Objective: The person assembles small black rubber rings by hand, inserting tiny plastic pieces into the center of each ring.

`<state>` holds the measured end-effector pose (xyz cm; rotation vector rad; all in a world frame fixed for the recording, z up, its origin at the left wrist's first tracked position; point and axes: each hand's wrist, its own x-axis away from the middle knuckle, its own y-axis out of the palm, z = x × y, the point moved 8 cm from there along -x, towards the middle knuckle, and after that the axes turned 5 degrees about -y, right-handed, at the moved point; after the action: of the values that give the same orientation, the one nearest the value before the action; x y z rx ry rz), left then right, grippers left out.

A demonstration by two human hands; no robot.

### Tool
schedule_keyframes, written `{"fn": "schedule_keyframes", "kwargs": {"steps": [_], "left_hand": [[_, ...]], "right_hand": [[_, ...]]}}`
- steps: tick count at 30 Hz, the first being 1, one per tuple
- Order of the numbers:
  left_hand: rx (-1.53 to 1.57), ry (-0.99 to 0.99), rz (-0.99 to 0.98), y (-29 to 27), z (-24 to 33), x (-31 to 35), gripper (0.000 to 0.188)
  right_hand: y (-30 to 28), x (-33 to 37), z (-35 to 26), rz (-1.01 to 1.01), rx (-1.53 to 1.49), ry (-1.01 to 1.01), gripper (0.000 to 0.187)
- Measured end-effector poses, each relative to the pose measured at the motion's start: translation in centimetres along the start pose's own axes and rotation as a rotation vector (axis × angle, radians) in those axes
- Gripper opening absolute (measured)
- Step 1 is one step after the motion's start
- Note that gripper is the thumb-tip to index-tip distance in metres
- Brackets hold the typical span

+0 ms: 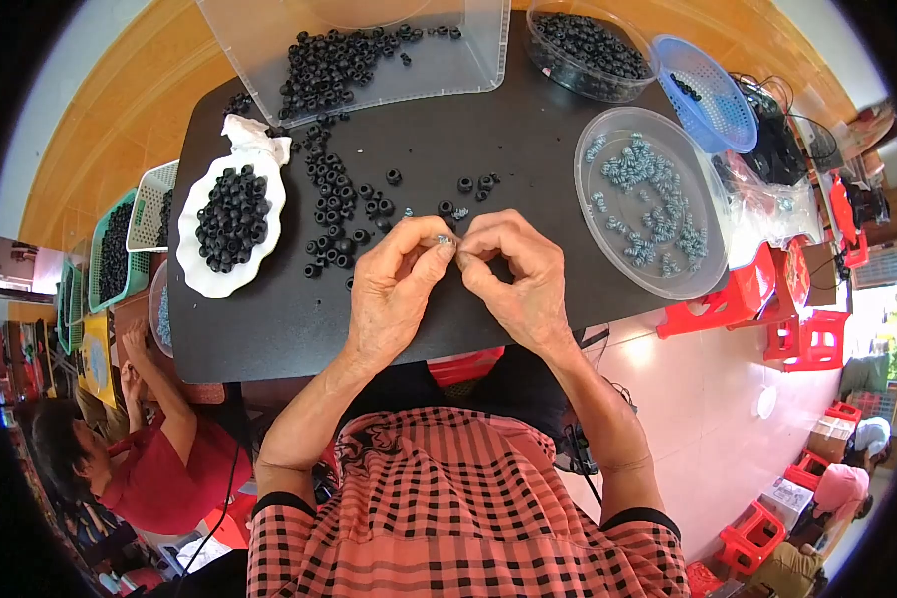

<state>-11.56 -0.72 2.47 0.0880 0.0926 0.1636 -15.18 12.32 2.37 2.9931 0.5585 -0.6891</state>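
Over the front middle of the dark table, my left hand (401,284) and my right hand (518,279) meet at the fingertips. Between the left thumb and forefinger sits a small blue-grey coil spring (445,240). Thumb and forefinger of the right hand are pinched together against it; whatever they hold is hidden. Just beyond my fingers lie a few round black parts with holes (465,184) and another small blue-grey piece (459,213). To the left of my left hand, more black parts (331,194) are scattered in a loose band.
A clear round lid (593,244) with many coil springs is at the right. A clear bin (419,80), a round tub (608,93) and a blue colander (730,115) stand along the far side. A white scalloped dish (209,286) holds black parts. A co-worker (169,468) sits at left.
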Motion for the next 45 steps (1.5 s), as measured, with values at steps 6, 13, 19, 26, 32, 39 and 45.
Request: {"fn": "schedule_keyframes", "kwargs": {"steps": [6,13,19,26,32,39,45], "left_hand": [[-0.443,0.203,-0.013,0.3,1.7,0.5,0.015],[-0.529,0.277,-0.028,1.1,2.5,0.5,0.020],[-0.611,0.387,-0.018,1.3,2.9,0.8,0.021],[-0.572,0.199,-0.089,0.8,1.5,0.8,0.020],[-0.530,0.168,-0.059,0.6,1.9,0.7,0.018],[-0.422,-0.001,-0.084,0.1,0.8,0.3,0.012],[-0.405,0.100,-0.064,0.6,1.1,0.7,0.011]], "right_hand": [[-0.8,0.1,0.0,0.104,-0.042,0.036,0.013],[-0.3,0.2,0.2,0.087,-0.144,0.067,0.014],[0.1,0.3,0.7,0.036,-0.188,0.111,0.013],[0.0,0.4,1.1,0.015,-0.242,0.166,0.010],[0.3,0.3,0.8,0.024,-0.210,0.115,0.011],[0.2,0.4,1.0,0.023,-0.041,0.049,0.017],[0.1,0.3,0.8,0.052,-0.136,0.063,0.012]]}}
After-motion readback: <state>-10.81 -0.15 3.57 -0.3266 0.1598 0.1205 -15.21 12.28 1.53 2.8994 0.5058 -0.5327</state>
